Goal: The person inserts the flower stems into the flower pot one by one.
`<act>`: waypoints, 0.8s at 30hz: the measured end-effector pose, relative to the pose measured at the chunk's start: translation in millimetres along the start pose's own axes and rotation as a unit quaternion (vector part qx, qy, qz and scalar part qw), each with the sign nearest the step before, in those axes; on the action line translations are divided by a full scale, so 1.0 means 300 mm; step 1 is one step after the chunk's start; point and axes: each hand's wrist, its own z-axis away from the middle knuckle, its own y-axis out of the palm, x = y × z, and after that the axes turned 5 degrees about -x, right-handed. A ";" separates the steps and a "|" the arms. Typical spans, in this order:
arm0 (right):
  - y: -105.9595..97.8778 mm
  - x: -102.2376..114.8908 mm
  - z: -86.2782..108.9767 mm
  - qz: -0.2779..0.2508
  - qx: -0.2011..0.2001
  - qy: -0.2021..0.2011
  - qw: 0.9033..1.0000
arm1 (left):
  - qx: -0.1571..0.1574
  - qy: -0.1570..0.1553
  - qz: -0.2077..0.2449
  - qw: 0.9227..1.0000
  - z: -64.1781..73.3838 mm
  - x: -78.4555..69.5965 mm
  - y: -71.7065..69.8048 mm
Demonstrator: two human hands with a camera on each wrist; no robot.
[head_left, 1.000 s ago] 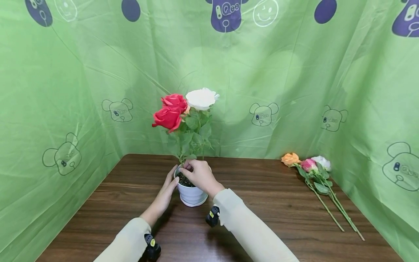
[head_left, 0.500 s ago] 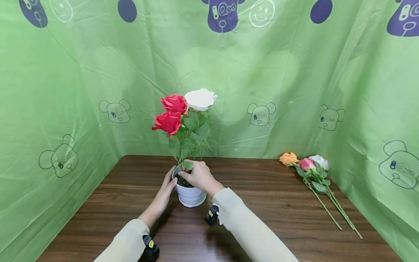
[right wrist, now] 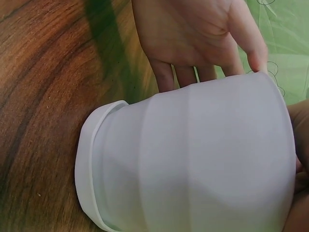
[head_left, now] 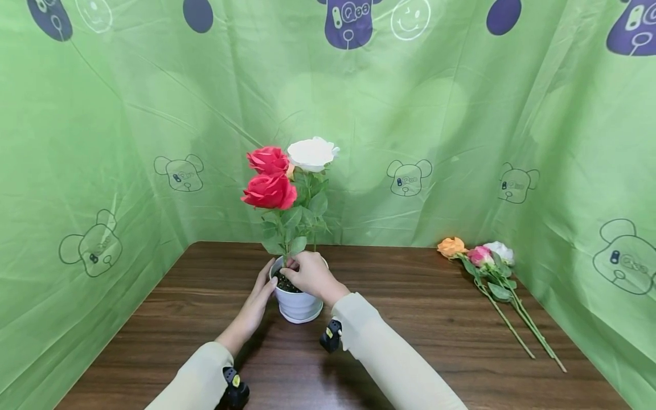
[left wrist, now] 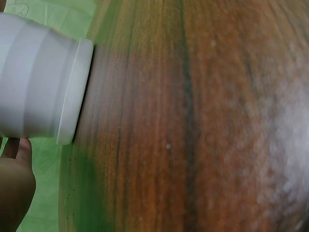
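Observation:
A white ribbed flower pot [head_left: 299,307] stands upright on its saucer [right wrist: 86,169], with dark soil [head_left: 287,283] inside. My left hand [head_left: 256,302] rests against the pot's left side, fingers fairly straight and thumb at the rim. My right hand [head_left: 311,277] reaches over the pot from the right and pinches the front red rose low on its stem, close above the soil. That rose's bloom [head_left: 270,192] stands tall among green leaves. Behind it rise another red rose [head_left: 268,160] and a white rose [head_left: 312,154]; a bit of orange shows between them. The right fingertips are partly hidden.
Orange [head_left: 452,247], pink [head_left: 480,257] and white [head_left: 499,253] roses lie with long stems on the right of the brown wooden table [head_left: 400,307]. A green printed curtain [head_left: 369,114] encloses the back and sides.
The front red rose has turned and shifted a little to the right, its lower leaves now spread above the rim. Both hands stay at the pot; the head view has swung slightly.

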 end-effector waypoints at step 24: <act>0.021 -0.008 -0.002 0.005 -0.041 -0.027 0.999 | -0.001 0.002 -0.013 1.000 -0.002 0.000 0.001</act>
